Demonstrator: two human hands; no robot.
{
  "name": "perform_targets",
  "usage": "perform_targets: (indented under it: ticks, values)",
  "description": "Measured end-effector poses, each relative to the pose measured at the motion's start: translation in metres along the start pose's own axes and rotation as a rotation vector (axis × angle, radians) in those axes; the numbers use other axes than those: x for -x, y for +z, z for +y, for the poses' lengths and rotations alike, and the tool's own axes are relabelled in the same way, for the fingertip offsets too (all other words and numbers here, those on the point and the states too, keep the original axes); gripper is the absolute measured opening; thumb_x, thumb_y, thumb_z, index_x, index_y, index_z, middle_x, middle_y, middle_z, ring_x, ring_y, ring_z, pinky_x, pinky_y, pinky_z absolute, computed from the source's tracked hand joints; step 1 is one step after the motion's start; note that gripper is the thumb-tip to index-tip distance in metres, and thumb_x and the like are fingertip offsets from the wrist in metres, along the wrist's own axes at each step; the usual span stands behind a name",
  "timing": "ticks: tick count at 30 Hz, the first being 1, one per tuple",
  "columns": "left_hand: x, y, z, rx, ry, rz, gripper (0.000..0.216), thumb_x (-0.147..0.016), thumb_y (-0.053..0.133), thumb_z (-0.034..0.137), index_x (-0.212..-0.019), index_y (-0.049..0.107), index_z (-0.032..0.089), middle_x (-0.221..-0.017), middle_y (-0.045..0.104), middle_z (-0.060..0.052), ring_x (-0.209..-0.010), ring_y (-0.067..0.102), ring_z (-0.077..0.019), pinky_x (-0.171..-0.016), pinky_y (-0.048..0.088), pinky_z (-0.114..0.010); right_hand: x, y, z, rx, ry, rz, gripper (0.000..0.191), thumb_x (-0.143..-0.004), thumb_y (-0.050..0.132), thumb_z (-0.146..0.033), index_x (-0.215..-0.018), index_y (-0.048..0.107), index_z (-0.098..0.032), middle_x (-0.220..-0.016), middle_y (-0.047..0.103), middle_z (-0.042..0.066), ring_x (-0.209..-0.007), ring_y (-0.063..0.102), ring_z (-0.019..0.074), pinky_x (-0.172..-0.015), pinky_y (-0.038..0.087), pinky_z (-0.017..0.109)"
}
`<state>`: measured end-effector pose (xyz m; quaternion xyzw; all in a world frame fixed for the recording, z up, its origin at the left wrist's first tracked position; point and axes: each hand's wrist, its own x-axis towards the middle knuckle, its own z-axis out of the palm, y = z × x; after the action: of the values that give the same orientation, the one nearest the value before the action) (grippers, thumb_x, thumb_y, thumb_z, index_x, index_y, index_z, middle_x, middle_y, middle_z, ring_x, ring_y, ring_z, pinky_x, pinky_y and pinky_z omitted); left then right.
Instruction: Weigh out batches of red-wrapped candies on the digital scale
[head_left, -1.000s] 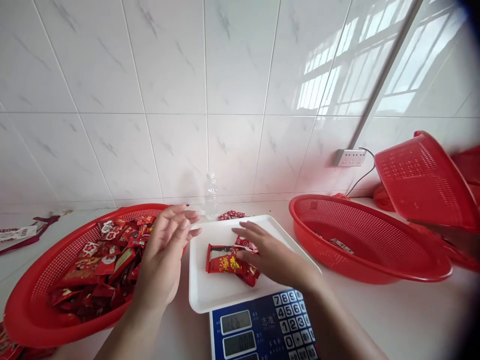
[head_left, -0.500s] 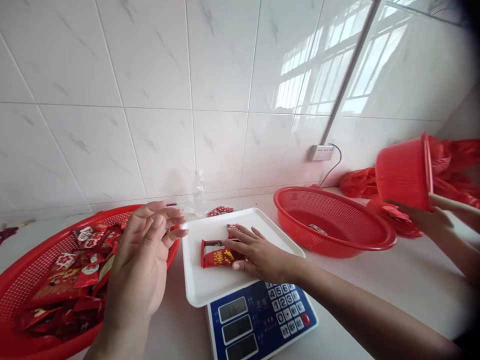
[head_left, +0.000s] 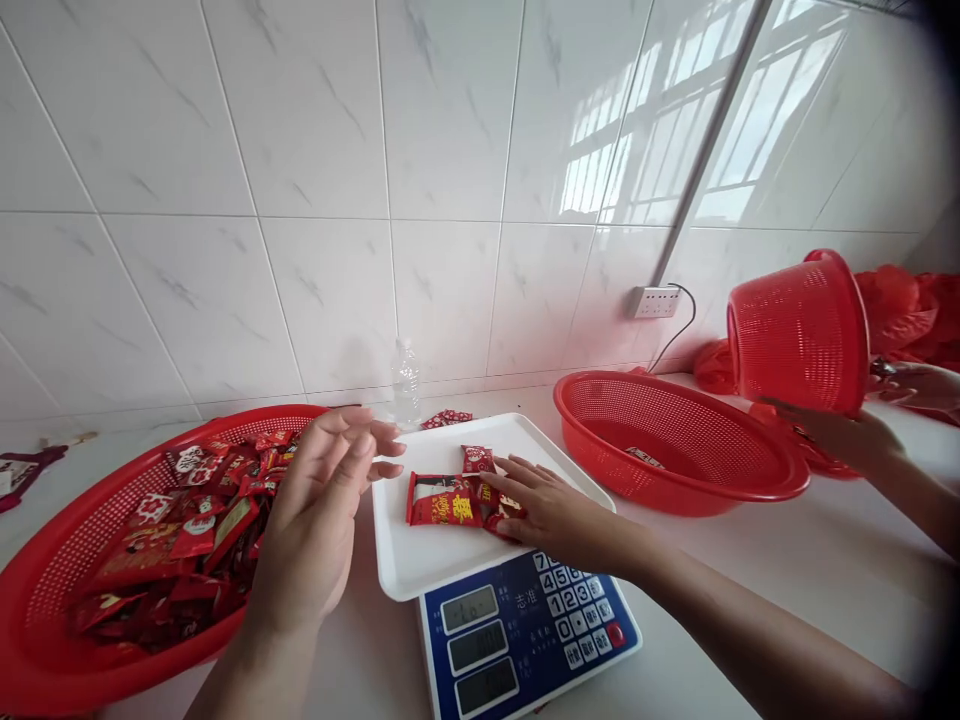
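My left hand (head_left: 322,520) is raised between the basket and the scale, fingers curved and apart, with nothing in it. Stretched over the right side of the white scale tray (head_left: 420,575), my right hand (head_left: 551,510) rests its fingertips on or just over some snack packets. A larger red packet with yellow lettering (head_left: 446,500) lies flat on the tray. Behind it is a small red packet (head_left: 478,459), close to my right fingers. Another reddish packet (head_left: 496,508) is partly hidden under that hand. The blue scale (head_left: 525,630) has displays and a keypad in front.
At left, a red basket (head_left: 30,640) holds many red snack packets. A wide red basket (head_left: 675,480) stands right of the scale. Further right, another person's hands hold a tilted red basket (head_left: 799,335). A clear bottle (head_left: 406,385) stands by the tiled wall.
My right hand has drawn back slightly to the right, uncovering more of the packets. My left hand has shifted right, nearer the tray. The other person's basket has turned.
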<state>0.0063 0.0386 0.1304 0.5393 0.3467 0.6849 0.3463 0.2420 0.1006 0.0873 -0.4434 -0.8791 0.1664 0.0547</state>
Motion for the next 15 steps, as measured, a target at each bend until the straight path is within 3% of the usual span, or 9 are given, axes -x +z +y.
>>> perform_targets:
  ticks: [3,6,10,12,15]
  values:
    - [-0.001,-0.004,-0.007,-0.287,-0.026,-0.17,0.019,-0.089,0.055,0.041,-0.095,0.061,0.024,-0.094,0.064,-0.003,-0.094,0.06,-0.0181,-0.083,0.05,-0.031,0.006,-0.002,0.004,-0.019,0.071,0.037,0.059,-0.09,0.049,-0.045,-0.145,0.036,-0.027,-0.152,0.032,0.008,-0.137,0.032,0.0302,-0.108,0.033,0.048]
    - [-0.001,-0.007,-0.021,-0.616,-0.068,-0.42,0.028,-0.09,0.052,0.042,-0.111,0.06,0.026,-0.113,0.064,-0.007,-0.106,0.059,-0.0233,-0.09,0.048,-0.038,0.012,-0.005,0.008,-0.036,0.107,0.064,0.055,-0.09,0.047,-0.04,-0.142,0.041,-0.027,-0.149,0.037,0.007,-0.131,0.042,0.0277,-0.104,0.039,0.043]
    - [0.002,-0.006,-0.04,-0.956,-0.095,-0.752,0.043,-0.089,0.053,0.038,-0.13,0.052,0.029,-0.142,0.048,-0.007,-0.133,0.039,-0.0297,-0.106,0.036,-0.048,0.012,-0.006,0.015,-0.051,0.086,0.108,0.049,-0.09,0.045,-0.035,-0.138,0.048,-0.025,-0.147,0.041,0.008,-0.128,0.046,0.0279,-0.101,0.042,0.042]
    - [0.003,-0.005,-0.046,-1.048,-0.146,-0.848,0.048,-0.089,0.052,0.04,-0.135,0.048,0.029,-0.148,0.04,-0.006,-0.14,0.027,-0.0317,-0.11,0.027,-0.053,0.01,-0.005,0.018,-0.065,0.062,0.148,0.048,-0.089,0.047,-0.035,-0.135,0.051,-0.023,-0.144,0.045,0.009,-0.126,0.048,0.0284,-0.1,0.043,0.042]
    - [0.003,-0.004,-0.05,-1.092,-0.184,-0.885,0.05,-0.09,0.049,0.041,-0.138,0.045,0.029,-0.15,0.037,-0.005,-0.141,0.022,-0.0309,-0.112,0.023,-0.053,0.007,0.001,0.019,-0.082,0.035,0.202,0.045,-0.088,0.05,-0.037,-0.13,0.055,-0.021,-0.135,0.054,0.01,-0.119,0.053,0.0267,-0.097,0.045,0.04]
